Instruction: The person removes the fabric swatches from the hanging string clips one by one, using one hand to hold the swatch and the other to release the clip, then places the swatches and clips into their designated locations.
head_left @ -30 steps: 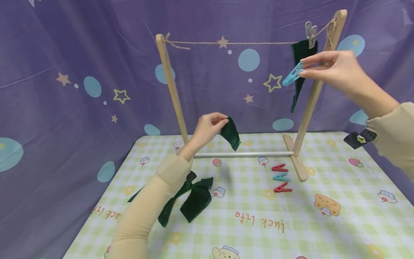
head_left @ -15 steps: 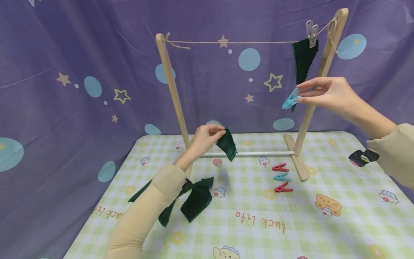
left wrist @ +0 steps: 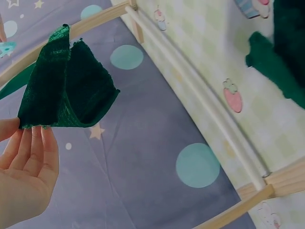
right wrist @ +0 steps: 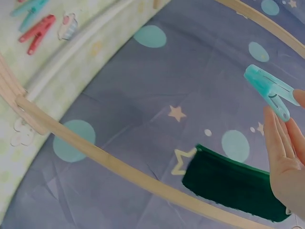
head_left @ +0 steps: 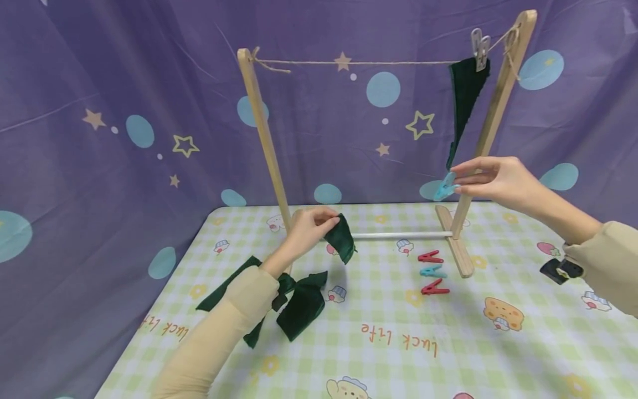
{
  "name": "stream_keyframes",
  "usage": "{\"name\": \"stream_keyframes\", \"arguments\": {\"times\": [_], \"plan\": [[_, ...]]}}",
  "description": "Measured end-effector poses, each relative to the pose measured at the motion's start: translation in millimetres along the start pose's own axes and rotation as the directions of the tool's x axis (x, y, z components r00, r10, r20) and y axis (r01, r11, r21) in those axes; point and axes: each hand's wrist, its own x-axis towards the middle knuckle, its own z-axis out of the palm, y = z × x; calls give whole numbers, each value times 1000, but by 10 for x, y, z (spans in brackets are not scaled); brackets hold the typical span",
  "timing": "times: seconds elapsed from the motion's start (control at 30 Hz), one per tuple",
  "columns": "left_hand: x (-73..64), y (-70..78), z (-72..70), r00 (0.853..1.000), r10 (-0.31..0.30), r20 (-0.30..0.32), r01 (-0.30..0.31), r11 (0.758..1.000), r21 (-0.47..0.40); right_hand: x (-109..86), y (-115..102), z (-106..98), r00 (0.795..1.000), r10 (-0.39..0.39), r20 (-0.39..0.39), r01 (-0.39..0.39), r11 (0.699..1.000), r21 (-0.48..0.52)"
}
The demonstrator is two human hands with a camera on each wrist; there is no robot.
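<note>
In the head view my left hand (head_left: 308, 230) pinches a dark green velvety cloth piece (head_left: 341, 239) by its upper edge, above the table near the rack's white bar. The left wrist view shows this cloth (left wrist: 45, 86) folded over between thumb and fingertips. My right hand (head_left: 498, 178) pinches a light blue clothespin (head_left: 445, 188) by its handles, just below the tip of a hanging green cloth (head_left: 466, 100). A clear clothespin (head_left: 480, 51) clips that cloth to the string (head_left: 349, 62). In the right wrist view the held clothespin (right wrist: 269, 88) points away from the fingers.
The wooden rack (head_left: 266, 144) stands on a checkered tablecloth (head_left: 399, 366). Two red clothespins (head_left: 435, 287) and a blue clothespin (head_left: 433, 271) lie by its right foot (head_left: 454, 244). More green cloth pieces (head_left: 301, 307) lie at left, partly behind my left arm. A purple curtain (head_left: 124, 83) hangs behind.
My right hand has come down with the blue clothespin, from beside the hanging cloth to below its tip. My left hand has lowered slightly leftward, still holding the green cloth.
</note>
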Motion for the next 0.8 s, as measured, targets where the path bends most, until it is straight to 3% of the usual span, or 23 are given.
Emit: {"name": "stream_keyframes", "arguments": {"times": [0.1, 0.17, 0.23, 0.33, 0.43, 0.63, 0.8], "plan": [[-42, -41, 25, 1000, 5, 23, -4, 998, -67, -35, 64, 60, 999, 35, 18, -35, 999, 0], [-93, 27, 11, 998, -33, 58, 38, 994, -101, -56, 107, 103, 998, 53, 31, -54, 999, 7], [-127, 2, 32, 994, -65, 85, 75, 990, -122, -83, 154, 141, 997, 54, 48, -55, 998, 20], [-177, -36, 62, 988, -100, 114, 113, 987, -112, -120, 236, 195, 997, 18, 80, -22, 999, 45], [-204, -174, 123, 987, -103, 123, 116, 988, -102, -150, 323, 246, 994, -11, 111, 3, 997, 75], [-278, -236, 173, 985, -114, 127, 125, 988, -86, -202, 447, 366, 988, 24, 150, -40, 994, 102], [-307, -296, 235, 977, -155, 149, 167, 983, -73, -265, 532, 463, 983, 34, 182, -60, 989, 135]]}}
